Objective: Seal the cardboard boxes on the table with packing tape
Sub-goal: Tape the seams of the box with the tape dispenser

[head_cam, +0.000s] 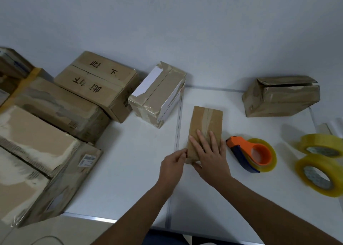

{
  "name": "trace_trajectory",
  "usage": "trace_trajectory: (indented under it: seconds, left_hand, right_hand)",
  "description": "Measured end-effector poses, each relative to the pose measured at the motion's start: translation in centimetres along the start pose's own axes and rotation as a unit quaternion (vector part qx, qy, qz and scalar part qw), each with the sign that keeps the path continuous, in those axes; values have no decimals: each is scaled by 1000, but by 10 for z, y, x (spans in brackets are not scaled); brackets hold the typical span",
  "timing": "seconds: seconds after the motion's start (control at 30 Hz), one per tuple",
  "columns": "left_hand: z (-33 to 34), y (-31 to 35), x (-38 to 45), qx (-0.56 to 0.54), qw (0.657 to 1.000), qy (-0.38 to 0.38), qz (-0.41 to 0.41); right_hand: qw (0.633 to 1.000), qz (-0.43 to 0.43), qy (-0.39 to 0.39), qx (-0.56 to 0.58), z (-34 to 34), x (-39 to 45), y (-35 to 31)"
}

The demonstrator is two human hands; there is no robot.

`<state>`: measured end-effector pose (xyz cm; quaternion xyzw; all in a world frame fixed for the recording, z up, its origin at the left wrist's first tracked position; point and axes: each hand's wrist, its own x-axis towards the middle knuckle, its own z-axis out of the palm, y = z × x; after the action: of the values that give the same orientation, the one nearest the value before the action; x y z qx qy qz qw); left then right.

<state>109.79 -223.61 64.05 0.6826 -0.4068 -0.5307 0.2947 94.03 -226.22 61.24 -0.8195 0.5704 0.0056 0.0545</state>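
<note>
- Head view: the small flat brown cardboard box (pixel 205 131) lies mid-counter (pixel 141 170), taped along its seam.
- Right hand (pixel 208 155) presses flat, fingers straight; left hand (pixel 171 164) pinches the near corner.
- Smooth firmly toward the edges; the orange tape dispenser (pixel 249 152) sits just beside.

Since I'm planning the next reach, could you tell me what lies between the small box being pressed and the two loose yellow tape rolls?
In the head view, the orange tape dispenser lies there on the white table.
</note>
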Motion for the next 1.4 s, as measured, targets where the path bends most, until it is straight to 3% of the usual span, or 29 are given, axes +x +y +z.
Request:
trace_trajectory:
  seconds: [0.17, 0.3, 0.37, 0.47, 0.53, 0.67, 0.77, 0.83, 0.9, 1.03, 1.13, 1.3, 1.4]
  left_hand:
    - [5, -1, -4, 181, 976, -31, 116]
    - [-15, -6, 18, 263, 939, -135, 176]
    - [-23, 1, 36, 349, 904, -148, 199]
    - [-33, 17, 55, 517, 807, -178, 221]
    - [-33, 24, 59, 555, 783, -181, 215]
    - [-38, 15, 55, 489, 830, -177, 203]
    - [-43, 5, 43, 416, 872, -169, 195]
    - [-35, 10, 34, 384, 891, -136, 201]
    - [-14, 20, 30, 378, 897, -101, 205]
    - [30, 37, 32, 508, 848, -39, 144]
    - [36, 31, 33, 574, 805, -48, 146]
    - [-16, 6, 23, 607, 743, -131, 251]
    - [-60, -13, 11, 608, 748, -93, 250]
  right_hand:
    - [1000, 3, -24, -1, -2, 0, 1]
    - [999, 5, -34, -4, -6, 1, -2]
    - [999, 3, -37, -9, -6, 0, -1]
    - [999, 1, -39, -8, -6, 1, 1]
    - [999, 3, -51, 4, -5, 1, 2]
    - [994, -32, -67, 78, -12, 4, 10]
    - [968, 16, -51, 244, -29, -1, 19]
    - [923, 111, -5, 368, -32, -6, 20]
    - [852, 191, 3, 487, -33, -13, 14]
    - [740, 282, -23, 610, -39, -28, 0]
    - [753, 301, 0, 586, -39, -37, 3]
    - [772, 331, 13, 542, -37, -35, 14]
    - [772, 303, -56, 556, -34, -27, -4]
